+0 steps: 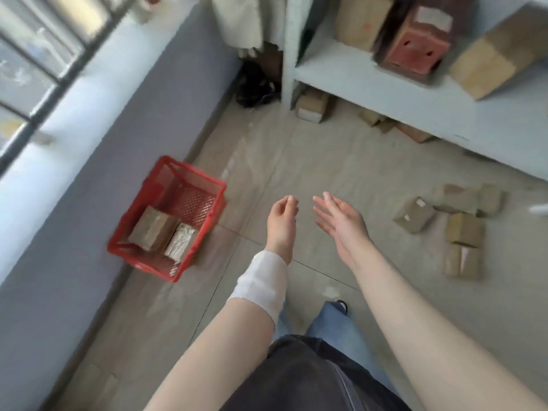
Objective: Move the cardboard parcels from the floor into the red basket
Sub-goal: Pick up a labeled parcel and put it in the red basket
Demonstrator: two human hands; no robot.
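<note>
The red basket (218, 189) stands on the floor at the left, against the wall. Two cardboard parcels lie inside it, a brown one (151, 228) and a paler taped one (180, 241). Several more cardboard parcels (462, 229) lie in a loose group on the floor at the right. My left hand (281, 221), with a white wrap on its wrist, hangs mid-frame with fingers loosely curled and nothing in it. My right hand (341, 222) is beside it, fingers spread, empty. Both hands are between the basket and the floor parcels.
A pale shelf unit (370, 84) at the back right holds cardboard boxes and a red-brown box (415, 48). Small boxes (312, 106) lie under it. A black bag (256, 84) sits in the corner. A window runs along the left wall.
</note>
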